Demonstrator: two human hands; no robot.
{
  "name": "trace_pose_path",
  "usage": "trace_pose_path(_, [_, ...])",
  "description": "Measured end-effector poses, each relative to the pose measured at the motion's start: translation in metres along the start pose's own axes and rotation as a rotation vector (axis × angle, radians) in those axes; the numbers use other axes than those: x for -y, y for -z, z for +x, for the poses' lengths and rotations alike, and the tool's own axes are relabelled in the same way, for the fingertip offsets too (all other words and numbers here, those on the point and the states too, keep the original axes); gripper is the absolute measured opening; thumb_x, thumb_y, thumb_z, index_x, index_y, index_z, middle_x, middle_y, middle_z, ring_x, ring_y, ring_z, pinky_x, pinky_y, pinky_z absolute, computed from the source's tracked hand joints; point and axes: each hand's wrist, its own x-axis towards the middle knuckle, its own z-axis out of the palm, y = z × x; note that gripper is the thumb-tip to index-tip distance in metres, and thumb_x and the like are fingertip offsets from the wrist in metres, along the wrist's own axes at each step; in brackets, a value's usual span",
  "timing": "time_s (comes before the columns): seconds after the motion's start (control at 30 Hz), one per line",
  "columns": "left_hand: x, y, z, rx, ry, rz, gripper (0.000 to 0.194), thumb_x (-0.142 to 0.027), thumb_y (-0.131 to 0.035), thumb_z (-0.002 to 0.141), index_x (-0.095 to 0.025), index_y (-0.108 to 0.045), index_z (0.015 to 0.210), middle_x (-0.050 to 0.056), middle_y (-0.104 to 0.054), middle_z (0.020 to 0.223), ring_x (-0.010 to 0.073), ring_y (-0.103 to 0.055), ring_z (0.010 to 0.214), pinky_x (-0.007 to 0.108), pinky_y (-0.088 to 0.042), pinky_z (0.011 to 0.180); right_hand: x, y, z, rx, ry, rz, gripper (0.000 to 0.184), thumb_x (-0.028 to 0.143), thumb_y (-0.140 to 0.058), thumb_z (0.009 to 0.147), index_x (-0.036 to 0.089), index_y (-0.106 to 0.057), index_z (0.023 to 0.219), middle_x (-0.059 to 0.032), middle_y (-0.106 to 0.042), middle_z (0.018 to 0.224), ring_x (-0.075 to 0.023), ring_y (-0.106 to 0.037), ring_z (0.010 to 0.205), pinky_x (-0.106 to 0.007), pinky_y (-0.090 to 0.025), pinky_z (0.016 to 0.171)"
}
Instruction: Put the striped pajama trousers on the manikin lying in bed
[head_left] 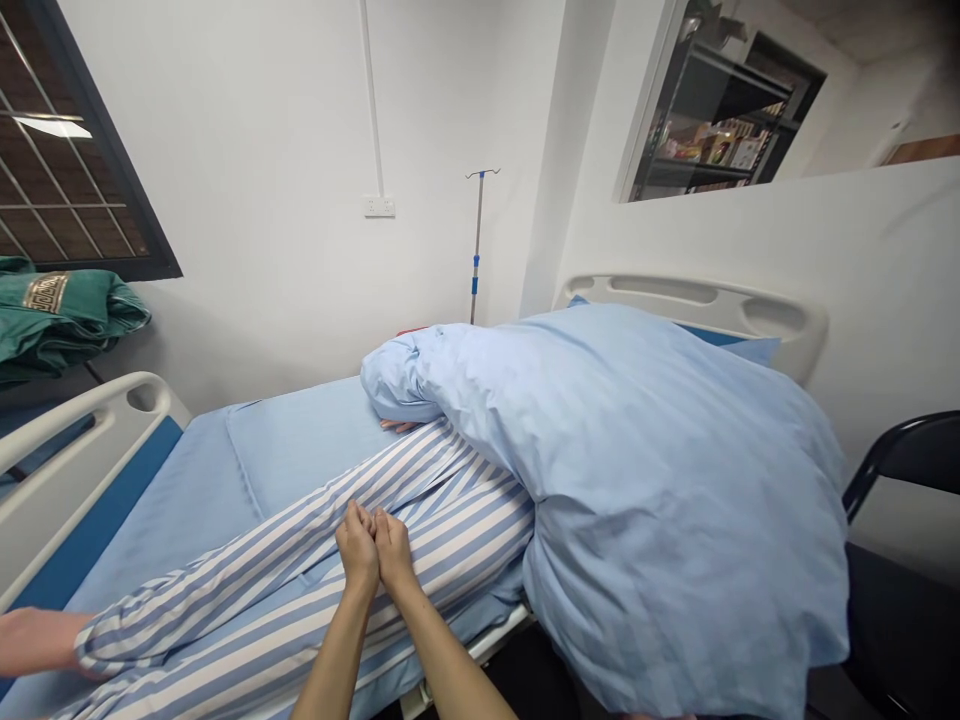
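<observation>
L hand [358, 548] & R hand [394, 552] narrow, fingertips touching on striped pyjama leg [450, 540], can't tell if gripping; leg runs diag up to blue duvet [660, 510]

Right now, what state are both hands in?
Left hand: closed, on the striped trouser leg; can't tell if gripping.
Right hand: closed, on the same leg, against the left hand; can't tell if gripping.
</observation>
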Motion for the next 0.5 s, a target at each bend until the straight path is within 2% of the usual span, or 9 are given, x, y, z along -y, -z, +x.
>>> trace_pose_path(0.2, [0.029, 0.013, -0.003, -0.083, 0.127, 0.175, 0.043, -0.046, -0.036, 0.081, -0.022, -0.028, 0.046, -0.005, -0.031, 0.04, 0.01, -0.033, 0.043, 0.024, -0.033, 0.047, -0.006, -0.003, 0.001, -0.036, -0.011, -0.021, 0.047, 0.048, -0.028, 0.089, 0.02, -0.04, 0.054, 0.0016, -0.044, 0.05, -0.012, -0.041, 0.051, -0.023, -0.034, 0.052])
trace_pose_path(0.4, [0.039, 0.016, -0.003, -0.03, 0.015, 0.353, 0.046, -0.046, -0.029, 0.085, -0.022, -0.03, 0.045, -0.001, -0.041, 0.042, 0.0125, -0.039, 0.046, 0.026, -0.033, 0.051, -0.007, 0.001, 0.005, 0.032, -0.045, -0.024, 0.045, 0.048, -0.03, 0.088, 0.02, -0.038, 0.053, 0.0025, -0.04, 0.049, -0.0113, -0.038, 0.049, -0.023, -0.032, 0.05])
trace_pose_path(0.5, [0.038, 0.016, -0.004, 0.039, 0.007, 0.423, 0.049, -0.047, -0.024, 0.087, -0.021, -0.044, 0.05, 0.004, -0.054, 0.05, 0.0155, -0.05, 0.053, 0.026, -0.037, 0.055, 0.008, 0.006, 0.006, 0.07, 0.021, -0.071, 0.045, 0.045, -0.031, 0.089, 0.019, -0.039, 0.053, 0.0024, -0.04, 0.05, -0.0107, -0.038, 0.05, -0.023, -0.031, 0.05])
